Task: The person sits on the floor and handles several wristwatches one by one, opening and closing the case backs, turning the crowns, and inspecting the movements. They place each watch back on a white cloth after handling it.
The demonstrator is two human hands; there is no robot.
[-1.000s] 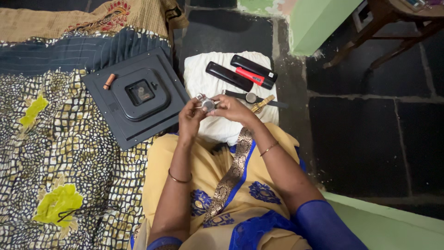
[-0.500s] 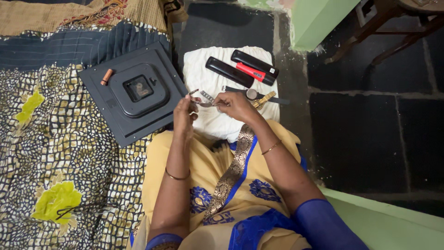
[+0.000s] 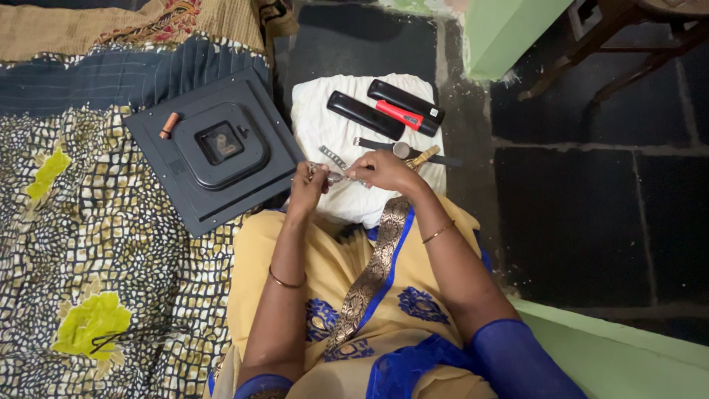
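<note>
My left hand [image 3: 306, 188] and my right hand [image 3: 380, 170] together hold a silver metal-strap wristwatch [image 3: 334, 174] just above a white cloth [image 3: 325, 125]. One end of its strap sticks out toward the far left. The watch face is mostly hidden by my fingers. Right behind my right hand, on the cloth, lies a second wristwatch with a dark strap [image 3: 402, 150].
Two black remote-like cases, one [image 3: 365, 114] plain and one with a red part [image 3: 406, 108], lie on the cloth. A square dark wall clock [image 3: 210, 151] lies face down on a patterned quilt [image 3: 81, 244], with a small brown battery [image 3: 169, 125] on it. Dark tiled floor, green wall, chair legs on the right.
My hands have lowered a little toward the cloth and turned the silver watch, so its strap now points away to the left instead of its round face showing.
</note>
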